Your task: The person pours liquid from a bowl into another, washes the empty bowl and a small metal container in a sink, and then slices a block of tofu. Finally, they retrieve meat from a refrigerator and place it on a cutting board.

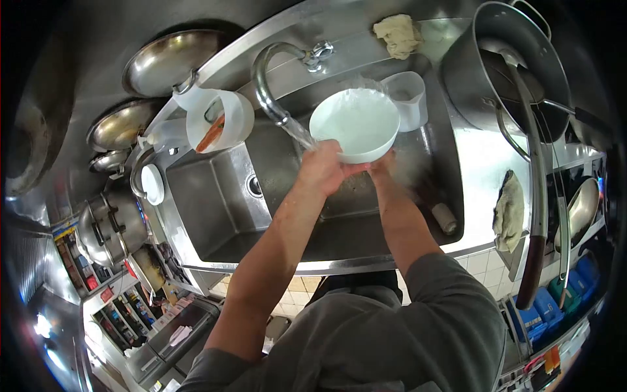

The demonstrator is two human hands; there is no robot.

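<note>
A white bowl is held over the right sink basin, tilted, with its hollow side facing up. My left hand grips its near left side, thumb near the rim. Below the bowl's near right side is my right hand, supporting it; most of those fingers are hidden underneath. Water pours from the curved faucet beside the bowl's left edge and my left hand. Behind the bowl, a translucent white pitcher stands in the basin.
A white pitcher with an orange-red item inside stands left of the faucet. At right, a large pot holds long-handled utensils. One cloth lies behind the sink, another on the right edge. A brush-like item lies in the basin.
</note>
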